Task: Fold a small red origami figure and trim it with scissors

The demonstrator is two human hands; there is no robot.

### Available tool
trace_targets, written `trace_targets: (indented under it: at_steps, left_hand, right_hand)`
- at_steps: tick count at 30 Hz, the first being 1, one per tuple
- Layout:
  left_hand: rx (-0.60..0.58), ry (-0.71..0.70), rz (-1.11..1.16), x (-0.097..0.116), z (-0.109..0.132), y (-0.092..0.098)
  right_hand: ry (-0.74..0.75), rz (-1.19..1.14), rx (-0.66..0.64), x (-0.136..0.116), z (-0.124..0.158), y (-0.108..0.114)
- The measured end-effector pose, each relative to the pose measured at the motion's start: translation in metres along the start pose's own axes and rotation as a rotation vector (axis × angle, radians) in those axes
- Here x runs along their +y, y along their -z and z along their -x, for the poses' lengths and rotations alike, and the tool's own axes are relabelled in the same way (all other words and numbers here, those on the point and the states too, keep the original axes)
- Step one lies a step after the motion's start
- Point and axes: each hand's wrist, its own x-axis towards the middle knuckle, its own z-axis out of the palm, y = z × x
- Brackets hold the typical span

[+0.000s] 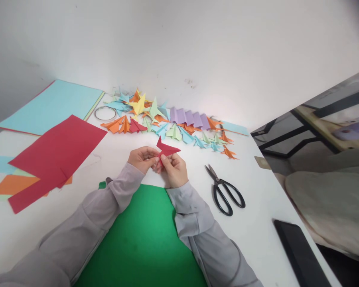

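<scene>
A small folded red paper figure (166, 150) is held just above the white table (257, 223), at the middle of the view. My left hand (143, 158) pinches its left side with closed fingers. My right hand (175, 170) grips it from below, thumb and fingers closed on the paper. Both wrists rest over a green paper sheet (143, 239) that lies at the near edge. Black scissors (225, 191) lie shut to the right of my right hand.
Red sheets (55, 157), orange paper (13, 184) and a light blue sheet (52, 104) lie at the left. Several folded coloured figures (167, 125) and a tape ring (105, 113) line the wall. A dark phone (299, 253) lies near the right table edge.
</scene>
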Motion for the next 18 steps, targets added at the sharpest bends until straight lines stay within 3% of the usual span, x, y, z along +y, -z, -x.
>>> trace_targets:
  at_steps: [18]
  left_hand:
    - [0.143,0.088,0.123,0.009,0.012,-0.021]
  right_hand:
    - [0.026,0.009,0.012,0.004,-0.001,0.000]
